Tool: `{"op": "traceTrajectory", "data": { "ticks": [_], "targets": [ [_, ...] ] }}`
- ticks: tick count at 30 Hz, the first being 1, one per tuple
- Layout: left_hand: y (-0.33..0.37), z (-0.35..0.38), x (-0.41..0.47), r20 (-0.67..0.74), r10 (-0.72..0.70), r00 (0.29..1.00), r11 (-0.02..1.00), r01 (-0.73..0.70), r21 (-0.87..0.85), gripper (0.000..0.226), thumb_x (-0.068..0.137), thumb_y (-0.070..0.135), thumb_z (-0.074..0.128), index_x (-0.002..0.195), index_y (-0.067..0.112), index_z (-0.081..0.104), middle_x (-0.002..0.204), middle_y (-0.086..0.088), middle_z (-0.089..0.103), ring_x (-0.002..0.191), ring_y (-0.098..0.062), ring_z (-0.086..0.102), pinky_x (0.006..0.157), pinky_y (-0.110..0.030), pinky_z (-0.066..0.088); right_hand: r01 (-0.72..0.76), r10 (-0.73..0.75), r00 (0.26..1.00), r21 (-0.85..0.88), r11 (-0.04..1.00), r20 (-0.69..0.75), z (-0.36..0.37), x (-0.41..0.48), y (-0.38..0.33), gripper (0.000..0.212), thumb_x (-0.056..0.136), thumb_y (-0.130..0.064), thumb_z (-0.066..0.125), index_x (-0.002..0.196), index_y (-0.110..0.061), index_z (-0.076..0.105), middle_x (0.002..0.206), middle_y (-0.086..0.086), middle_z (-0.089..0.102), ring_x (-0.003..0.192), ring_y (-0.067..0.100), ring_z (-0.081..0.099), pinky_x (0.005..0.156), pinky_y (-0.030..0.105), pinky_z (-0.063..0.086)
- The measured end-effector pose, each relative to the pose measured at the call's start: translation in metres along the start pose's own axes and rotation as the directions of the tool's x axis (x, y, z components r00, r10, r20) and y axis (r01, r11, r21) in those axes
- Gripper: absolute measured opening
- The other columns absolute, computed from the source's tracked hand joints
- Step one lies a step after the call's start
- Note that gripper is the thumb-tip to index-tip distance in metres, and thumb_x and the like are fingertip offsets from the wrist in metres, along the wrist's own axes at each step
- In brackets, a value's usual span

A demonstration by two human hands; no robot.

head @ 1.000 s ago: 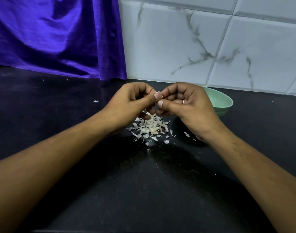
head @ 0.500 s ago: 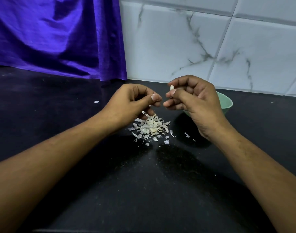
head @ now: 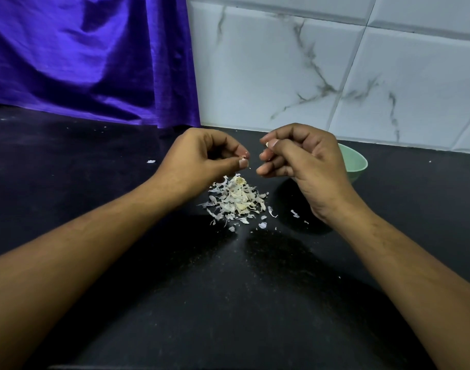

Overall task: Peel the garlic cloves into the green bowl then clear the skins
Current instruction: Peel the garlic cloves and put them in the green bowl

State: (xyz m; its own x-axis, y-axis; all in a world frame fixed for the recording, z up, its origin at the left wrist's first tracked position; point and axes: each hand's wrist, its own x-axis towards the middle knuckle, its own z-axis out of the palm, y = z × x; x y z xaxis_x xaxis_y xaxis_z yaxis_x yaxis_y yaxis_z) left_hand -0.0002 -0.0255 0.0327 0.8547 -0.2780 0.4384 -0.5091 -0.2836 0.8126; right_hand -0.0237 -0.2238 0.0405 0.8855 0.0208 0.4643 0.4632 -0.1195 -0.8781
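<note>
Over black counter [head: 228,303], left hand [head: 202,157] pinching skin scrap [head: 243,157] has parted from right hand [head: 311,161] pinching garlic clove [head: 266,143].

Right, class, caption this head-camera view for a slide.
Left hand pinches a skin scrap, right hand holds a clove, above the skin pile beside a green bowl.

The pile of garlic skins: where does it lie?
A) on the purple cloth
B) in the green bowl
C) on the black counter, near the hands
C: the pile of skins lies on the black counter, close by the left hand and the right hand; the green bowl stands apart, behind the right hand.
</note>
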Motion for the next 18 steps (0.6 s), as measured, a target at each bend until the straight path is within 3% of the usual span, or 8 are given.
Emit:
{"op": "traceTrajectory", "data": {
  "ticks": [5,9,11,13,18],
  "targets": [
    [-0.0002,0.0026,-0.0020,0.074,0.018,0.997,0.998,-0.021,0.051,0.024,0.104,0.004,0.056,0.107,0.018,0.076,0.094,-0.001,0.078,0.081,-0.021,0.075,0.078,-0.051,0.061,0.026,-0.026,1.000,-0.014,1.000,0.015,0.0013,-0.0010,0.0010,0.009,0.100,-0.004,0.063,0.104,-0.004,0.072,0.077,0.005,0.073,0.062,0.022,0.071,0.062,0.029,0.059],
    [0.0007,0.0015,-0.0009,0.053,-0.002,0.999,0.999,-0.001,0.054,0.030,0.094,0.006,0.043,0.087,0.016,0.070,0.066,-0.005,0.061,0.061,-0.021,0.062,0.059,-0.041,0.054,0.020,-0.019,0.999,-0.031,0.999,0.032,0.0025,-0.0010,0.0022,0.014,0.094,0.000,0.069,0.107,-0.006,0.071,0.085,0.010,0.076,0.064,0.019,0.073,0.061,0.025,0.057],
    [0.0019,0.0000,-0.0002,0.029,0.009,1.000,0.993,-0.012,0.118,0.028,0.090,0.013,0.041,0.080,0.020,0.066,0.057,-0.005,0.054,0.053,-0.019,0.053,0.054,-0.031,0.044,0.025,-0.023,0.999,-0.046,0.999,0.043,0.0034,-0.0010,0.0024,0.017,0.091,0.003,0.072,0.105,-0.006,0.072,0.089,0.015,0.076,0.065,0.018,0.073,0.061,0.025,0.057],
    [0.0036,-0.0014,0.0000,0.020,0.022,1.000,0.989,-0.025,0.144,0.027,0.087,0.018,0.041,0.077,0.022,0.065,0.054,-0.005,0.049,0.049,-0.018,0.046,0.052,-0.031,0.038,0.028,-0.025,0.998,-0.056,0.998,0.052,0.0033,-0.0009,0.0033,0.017,0.091,0.004,0.070,0.105,-0.005,0.072,0.089,0.014,0.076,0.065,0.018,0.073,0.061,0.026,0.058],
    [0.0032,0.0002,-0.0005,0.029,0.009,1.000,0.996,-0.012,0.093,0.034,0.101,0.005,0.044,0.093,0.021,0.073,0.054,-0.006,0.048,0.046,-0.022,0.049,0.049,-0.036,0.045,0.048,-0.044,0.998,-0.089,0.995,0.047,0.0015,0.0002,0.0061,0.010,0.098,-0.003,0.065,0.103,-0.007,0.072,0.082,0.005,0.075,0.064,0.019,0.073,0.061,0.024,0.056]
  ]
}}
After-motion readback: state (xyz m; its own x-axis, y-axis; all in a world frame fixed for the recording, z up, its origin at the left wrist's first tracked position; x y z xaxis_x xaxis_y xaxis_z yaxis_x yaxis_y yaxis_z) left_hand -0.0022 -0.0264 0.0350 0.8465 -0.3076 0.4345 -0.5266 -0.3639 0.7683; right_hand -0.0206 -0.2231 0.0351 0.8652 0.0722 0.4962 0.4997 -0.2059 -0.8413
